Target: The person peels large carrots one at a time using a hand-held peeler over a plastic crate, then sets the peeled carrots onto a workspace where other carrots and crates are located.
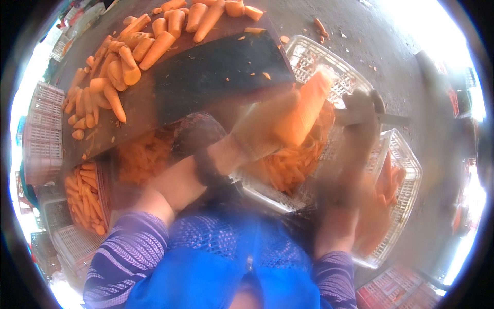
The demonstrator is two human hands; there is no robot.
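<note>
My left hand (262, 125), in a pale work glove, holds a large peeled carrot (308, 106) that points up and to the right above a white plastic crate. My right hand (361, 112), in a dirty glove and blurred, is closed around the handle of a tool with a flat blade (393, 120), perhaps a knife or peeler; the picture is too blurred to tell. Below the held carrot, many carrot pieces (289, 170) lie in the crate. To the upper left, a dark cutting board (224, 73) with small orange scraps rests on a brown table (135, 127).
Many carrots (154, 48) are heaped along the table's far and left edges. A white crate (413, 201) with carrots stands at my right. A container of carrots (85, 197) is at the left, near stacked crates (44, 131). Scraps lie on the floor (347, 38).
</note>
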